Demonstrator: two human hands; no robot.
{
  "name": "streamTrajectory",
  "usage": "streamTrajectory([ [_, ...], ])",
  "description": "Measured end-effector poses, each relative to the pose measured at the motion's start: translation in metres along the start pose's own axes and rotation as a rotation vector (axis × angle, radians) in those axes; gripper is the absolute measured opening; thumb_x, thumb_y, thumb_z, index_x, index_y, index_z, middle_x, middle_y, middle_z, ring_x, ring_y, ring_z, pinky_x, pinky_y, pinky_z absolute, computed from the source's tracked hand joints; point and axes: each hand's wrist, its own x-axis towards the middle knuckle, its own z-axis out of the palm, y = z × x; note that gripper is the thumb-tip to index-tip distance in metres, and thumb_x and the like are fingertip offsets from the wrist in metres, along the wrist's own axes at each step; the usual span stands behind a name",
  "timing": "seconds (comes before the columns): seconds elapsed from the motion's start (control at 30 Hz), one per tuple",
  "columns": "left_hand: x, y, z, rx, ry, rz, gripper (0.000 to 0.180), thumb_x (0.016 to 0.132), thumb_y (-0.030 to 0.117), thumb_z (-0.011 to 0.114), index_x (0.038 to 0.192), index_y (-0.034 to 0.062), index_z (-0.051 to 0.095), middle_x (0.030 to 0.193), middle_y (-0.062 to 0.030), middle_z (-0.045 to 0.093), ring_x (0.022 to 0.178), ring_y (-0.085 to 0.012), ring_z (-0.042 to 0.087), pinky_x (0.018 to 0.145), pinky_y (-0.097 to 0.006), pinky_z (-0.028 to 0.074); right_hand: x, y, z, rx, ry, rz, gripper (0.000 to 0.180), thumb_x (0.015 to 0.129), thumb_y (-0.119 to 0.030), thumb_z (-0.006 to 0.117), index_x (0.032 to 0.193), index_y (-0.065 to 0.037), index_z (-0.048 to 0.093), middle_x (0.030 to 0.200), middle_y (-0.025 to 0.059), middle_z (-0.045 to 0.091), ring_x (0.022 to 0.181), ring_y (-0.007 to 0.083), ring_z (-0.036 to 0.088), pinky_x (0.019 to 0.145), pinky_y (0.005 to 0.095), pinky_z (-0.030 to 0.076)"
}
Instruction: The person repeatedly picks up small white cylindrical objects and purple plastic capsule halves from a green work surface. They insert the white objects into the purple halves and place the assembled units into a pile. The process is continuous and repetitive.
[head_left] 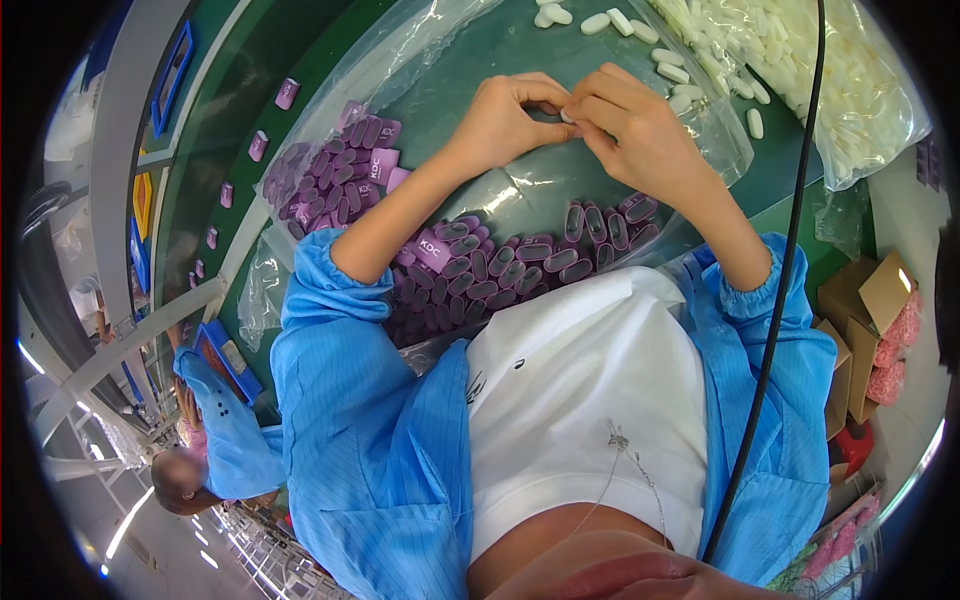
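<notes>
My left hand [505, 120] and my right hand [640, 130] meet over a clear plastic sheet on the green table. Together their fingertips pinch a small white oval piece [567, 116]. Below my hands lies a heap of purple oval cases [500, 270], open sides up, spread against my lap. A second heap of purple cases [335, 180] sits to the left under my left forearm. Both sleeves are blue, over a white shirt.
A clear bag of white oval pieces [800, 60] lies at the upper right, with loose ones [670, 60] beside it. Single purple cases [257, 146] ride a green conveyor on the left. Cardboard boxes [870, 330] stand at right. Another person in blue [215, 440] works at lower left.
</notes>
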Motion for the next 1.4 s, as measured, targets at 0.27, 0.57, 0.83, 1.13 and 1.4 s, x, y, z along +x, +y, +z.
streamTrajectory([
  [0.27, 0.001, 0.003, -0.007, -0.004, -0.087, -0.079, 0.024, 0.080, 0.006, 0.084, 0.101, 0.0003, 0.076, 0.100, -0.0029, 0.070, 0.089, -0.0092, 0.066, 0.082, -0.023, 0.053, -0.007, 0.011, 0.002, 0.102, 0.016, -0.033, 0.022, 0.075, 0.004, 0.070, 0.096, 0.000, 0.069, 0.093, 0.0092, 0.064, 0.089, 0.0283, 0.062, 0.076, 0.0370, 0.054],
  [0.57, -0.001, 0.005, -0.007, 0.006, -0.085, -0.052, 0.025, 0.080, 0.007, 0.083, 0.103, 0.0005, 0.075, 0.101, -0.0037, 0.071, 0.091, -0.0100, 0.066, 0.083, -0.024, 0.053, -0.013, 0.013, -0.012, -0.031, -0.047, -0.131, 0.021, 0.078, 0.000, 0.069, 0.099, -0.002, 0.069, 0.094, 0.0090, 0.068, 0.087, 0.0266, 0.065, 0.075, 0.0357, 0.055],
  [0.83, -0.004, 0.006, -0.004, 0.057, -0.058, -0.006, 0.025, 0.081, 0.005, 0.081, 0.106, 0.0020, 0.075, 0.102, -0.0048, 0.071, 0.091, -0.0120, 0.067, 0.084, -0.025, 0.054, -0.025, 0.010, -0.001, -0.118, 0.042, -0.159, 0.021, 0.082, -0.005, 0.072, 0.103, -0.002, 0.069, 0.099, 0.0088, 0.070, 0.085, 0.0258, 0.065, 0.071, 0.0343, 0.057],
  [1.13, -0.007, 0.019, -0.021, 0.341, 0.073, 0.210, 0.025, 0.091, 0.011, 0.072, 0.116, 0.0052, 0.072, 0.107, -0.0072, 0.071, 0.099, -0.0167, 0.068, 0.091, -0.029, 0.052, -0.023, 0.022, -0.024, 0.045, 0.196, 0.096, 0.026, 0.081, -0.008, 0.077, 0.105, -0.002, 0.069, 0.096, 0.0085, 0.070, 0.079, 0.0259, 0.065, 0.070, 0.0348, 0.055],
  [1.4, -0.043, -0.082, -0.268, 0.760, 0.405, -0.103, 0.042, 0.101, 0.019, 0.057, 0.142, 0.0146, 0.057, 0.104, -0.0133, 0.064, 0.098, -0.0230, 0.062, 0.091, -0.031, 0.046, -0.034, 0.004, -0.066, -0.132, -0.361, 0.046, 0.020, 0.080, -0.001, 0.072, 0.100, -0.004, 0.068, 0.095, 0.0073, 0.063, 0.086, 0.0274, 0.061, 0.077, 0.0365, 0.053],
])
